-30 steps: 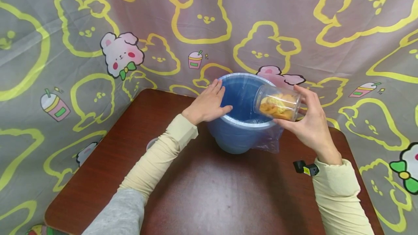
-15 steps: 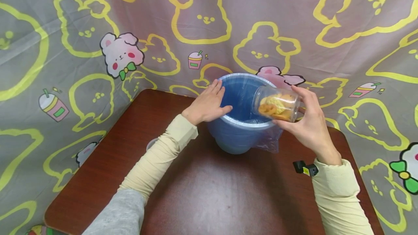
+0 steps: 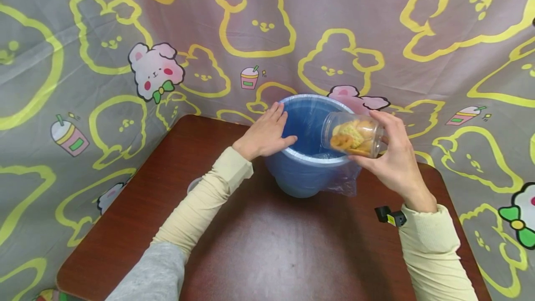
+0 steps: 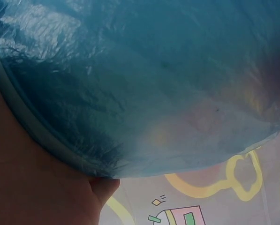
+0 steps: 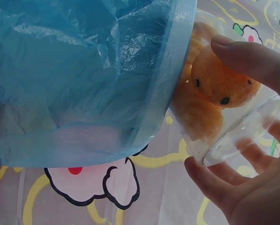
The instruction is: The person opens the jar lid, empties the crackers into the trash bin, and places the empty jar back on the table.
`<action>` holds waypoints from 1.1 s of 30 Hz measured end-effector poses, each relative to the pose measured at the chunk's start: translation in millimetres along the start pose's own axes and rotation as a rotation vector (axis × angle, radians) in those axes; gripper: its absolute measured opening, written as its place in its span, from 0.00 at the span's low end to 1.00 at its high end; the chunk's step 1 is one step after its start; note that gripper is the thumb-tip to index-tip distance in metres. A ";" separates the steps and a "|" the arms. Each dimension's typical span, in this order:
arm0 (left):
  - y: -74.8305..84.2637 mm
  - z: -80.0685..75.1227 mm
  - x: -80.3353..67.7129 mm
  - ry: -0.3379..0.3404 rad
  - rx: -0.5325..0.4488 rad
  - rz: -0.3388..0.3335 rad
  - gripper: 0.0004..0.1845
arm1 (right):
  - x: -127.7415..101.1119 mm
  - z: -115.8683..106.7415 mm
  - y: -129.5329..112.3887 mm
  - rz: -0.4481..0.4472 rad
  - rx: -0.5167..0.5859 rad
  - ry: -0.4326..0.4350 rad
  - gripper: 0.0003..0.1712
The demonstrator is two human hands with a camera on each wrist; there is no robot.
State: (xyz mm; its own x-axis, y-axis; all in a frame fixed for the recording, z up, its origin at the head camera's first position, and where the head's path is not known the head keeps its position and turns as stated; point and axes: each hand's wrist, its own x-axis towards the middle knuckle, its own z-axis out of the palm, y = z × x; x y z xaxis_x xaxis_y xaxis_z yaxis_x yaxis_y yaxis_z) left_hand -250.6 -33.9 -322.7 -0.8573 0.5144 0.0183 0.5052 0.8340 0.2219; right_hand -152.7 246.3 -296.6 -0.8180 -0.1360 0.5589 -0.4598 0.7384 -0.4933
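Observation:
A blue bucket (image 3: 296, 178), lined with a clear plastic bag (image 3: 343, 186), stands toward the back of the table. My left hand (image 3: 264, 134) rests at its left rim, fingers extended and thumb spread toward the opening. My right hand (image 3: 397, 159) grips the base end of a clear plastic jar (image 3: 328, 127), lying nearly on its side over the bucket's right rim. The jar's mouth faces into the bucket. Golden snack pieces (image 3: 355, 137) lie along its lower side; the right wrist view shows a round cookie (image 5: 224, 79) with dark specks.
A reddish-brown wooden table (image 3: 267, 250) spans the view. Partly hidden behind the left forearm is a small, pale round item (image 3: 192, 183). Cartoon-printed cloth (image 3: 267, 8) hangs closely around the back and sides. A black camera (image 3: 390, 216) sits at the right wrist.
The jar shifts slightly left and down with my right hand, and the snack pieces inside have rearranged a little. My left hand and the bucket stay put.

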 end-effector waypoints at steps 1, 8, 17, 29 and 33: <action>-0.1 0.1 0.1 0.000 0.001 0.000 0.45 | -0.1 0.0 0.1 -0.004 -0.002 -0.001 0.61; 0.2 0.4 -0.5 0.004 -0.008 0.004 0.45 | -1.2 -0.6 1.0 -0.037 -0.003 -0.002 0.61; 1.0 -0.1 -2.0 0.004 -0.011 -0.003 0.45 | -1.6 0.4 1.2 -0.048 0.001 -0.013 0.61; 1.4 -0.6 -2.0 0.004 -0.001 -0.002 0.45 | -0.3 0.4 0.9 -0.095 -0.026 -0.009 0.61; 1.5 -0.6 -1.7 0.005 0.002 -0.002 0.45 | 0.1 0.9 0.3 -0.126 -0.037 -0.009 0.60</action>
State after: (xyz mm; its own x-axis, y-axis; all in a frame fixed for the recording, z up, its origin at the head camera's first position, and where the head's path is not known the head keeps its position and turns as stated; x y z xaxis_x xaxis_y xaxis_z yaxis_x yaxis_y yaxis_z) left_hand -248.5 -33.6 -321.7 -0.8589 0.5116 0.0228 0.5035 0.8356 0.2196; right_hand -153.2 245.9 -297.2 -0.7575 -0.2353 0.6090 -0.5466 0.7387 -0.3944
